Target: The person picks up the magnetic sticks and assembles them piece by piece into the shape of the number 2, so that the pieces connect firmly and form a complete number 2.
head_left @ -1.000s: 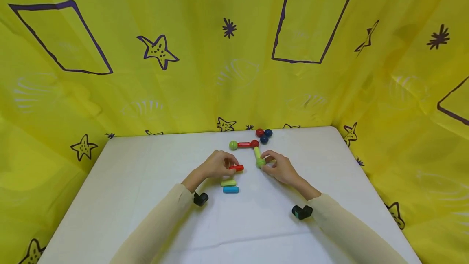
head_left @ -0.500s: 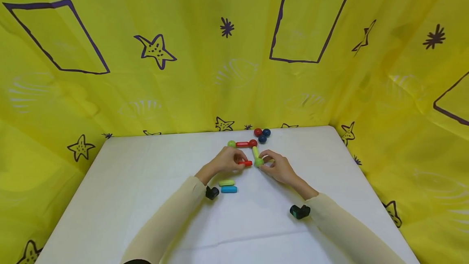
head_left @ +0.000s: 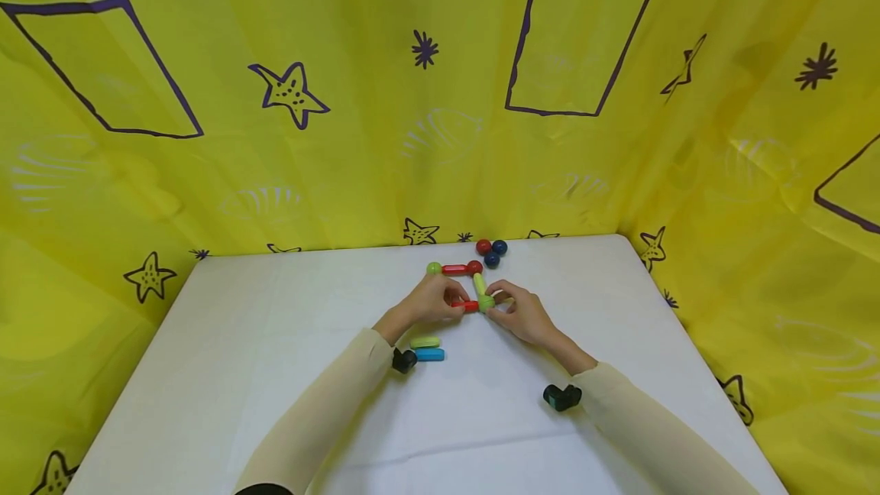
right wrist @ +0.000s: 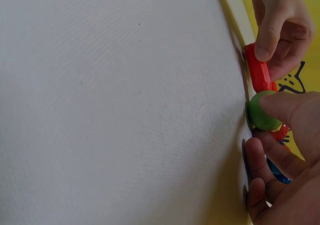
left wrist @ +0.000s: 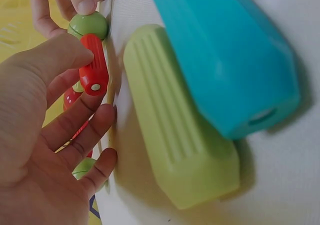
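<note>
My left hand point(head_left: 431, 299) pinches a red rod point(left wrist: 95, 67) between thumb and fingers. The rod's far end meets a green ball point(right wrist: 262, 111), which my right hand point(head_left: 525, 315) holds between thumb and fingertips. From that ball a light green rod point(head_left: 479, 284) runs back to a red ball point(head_left: 474, 267). Another red rod point(head_left: 454, 270) joins the red ball to a second green ball point(head_left: 434, 269) on the left. Nearer the front, a yellow-green rod point(left wrist: 175, 120) and a blue rod point(left wrist: 240, 55) lie side by side, apart from both hands.
A loose red ball point(head_left: 483, 247) and two dark blue balls point(head_left: 496, 253) sit together by the table's back edge. The white table point(head_left: 227, 373) ends at a yellow patterned curtain point(head_left: 357, 174) behind and on both sides.
My left hand has moved right with the red rod, bringing its end up to the green ball. My right hand stays on that ball. The other pieces lie as before.
</note>
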`<action>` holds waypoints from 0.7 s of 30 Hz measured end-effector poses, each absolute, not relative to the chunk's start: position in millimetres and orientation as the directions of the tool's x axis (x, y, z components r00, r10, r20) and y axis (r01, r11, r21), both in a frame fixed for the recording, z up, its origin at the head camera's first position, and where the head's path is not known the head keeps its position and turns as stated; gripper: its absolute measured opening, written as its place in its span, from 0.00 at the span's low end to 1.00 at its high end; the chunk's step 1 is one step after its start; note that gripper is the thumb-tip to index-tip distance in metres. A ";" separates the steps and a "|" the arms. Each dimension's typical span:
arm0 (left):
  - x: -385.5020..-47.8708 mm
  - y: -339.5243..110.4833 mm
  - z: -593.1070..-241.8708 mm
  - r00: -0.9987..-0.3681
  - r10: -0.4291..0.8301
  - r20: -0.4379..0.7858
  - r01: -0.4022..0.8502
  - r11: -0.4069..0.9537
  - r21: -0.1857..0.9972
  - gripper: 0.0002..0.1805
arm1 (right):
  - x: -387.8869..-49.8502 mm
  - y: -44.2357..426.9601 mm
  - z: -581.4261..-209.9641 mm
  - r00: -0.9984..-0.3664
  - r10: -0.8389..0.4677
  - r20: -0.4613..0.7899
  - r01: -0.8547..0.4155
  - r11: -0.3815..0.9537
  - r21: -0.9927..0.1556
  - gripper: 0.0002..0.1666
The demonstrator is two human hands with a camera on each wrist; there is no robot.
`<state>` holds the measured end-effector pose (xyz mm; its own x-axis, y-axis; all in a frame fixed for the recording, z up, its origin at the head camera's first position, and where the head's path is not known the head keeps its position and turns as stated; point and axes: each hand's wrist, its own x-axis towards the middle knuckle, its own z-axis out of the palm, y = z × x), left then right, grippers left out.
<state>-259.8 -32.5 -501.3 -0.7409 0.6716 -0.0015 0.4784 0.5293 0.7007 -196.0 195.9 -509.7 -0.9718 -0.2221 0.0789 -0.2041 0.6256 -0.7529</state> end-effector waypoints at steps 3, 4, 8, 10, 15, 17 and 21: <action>-259.3 -32.3 -501.1 -0.742 0.671 -0.002 0.479 0.532 0.698 0.09 | -195.9 195.7 -509.3 -0.972 -0.223 0.076 -0.202 0.627 -0.752 0.17; -259.1 -32.3 -500.8 -0.742 0.671 -0.002 0.480 0.533 0.697 0.09 | -195.8 195.6 -509.1 -0.972 -0.223 0.076 -0.203 0.629 -0.750 0.17; -258.3 -32.4 -499.0 -0.740 0.673 -0.004 0.484 0.537 0.691 0.09 | -195.3 195.9 -508.8 -0.973 -0.218 0.071 -0.197 0.634 -0.748 0.18; -258.0 -32.6 -498.2 -0.740 0.673 -0.006 0.485 0.540 0.687 0.09 | -195.2 195.9 -508.7 -0.974 -0.217 0.070 -0.195 0.635 -0.747 0.18; -257.7 -32.9 -497.1 -0.741 0.672 -0.016 0.482 0.547 0.685 0.09 | -195.4 196.2 -509.1 -0.974 -0.217 0.069 -0.194 0.632 -0.750 0.18; -257.8 -33.2 -496.9 -0.740 0.672 -0.021 0.475 0.545 0.692 0.09 | -195.5 196.3 -509.4 -0.973 -0.219 0.069 -0.195 0.630 -0.752 0.18; -258.8 -34.3 -496.2 -0.734 0.679 -0.031 0.471 0.541 0.696 0.09 | -195.5 196.0 -509.8 -0.973 -0.222 0.068 -0.196 0.630 -0.752 0.18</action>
<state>-258.8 -34.3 -496.2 -0.7336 0.6788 -0.0311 0.4713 0.5412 0.6965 -195.5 196.0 -509.8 -0.9728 -0.2216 0.0680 -0.1959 0.6296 -0.7518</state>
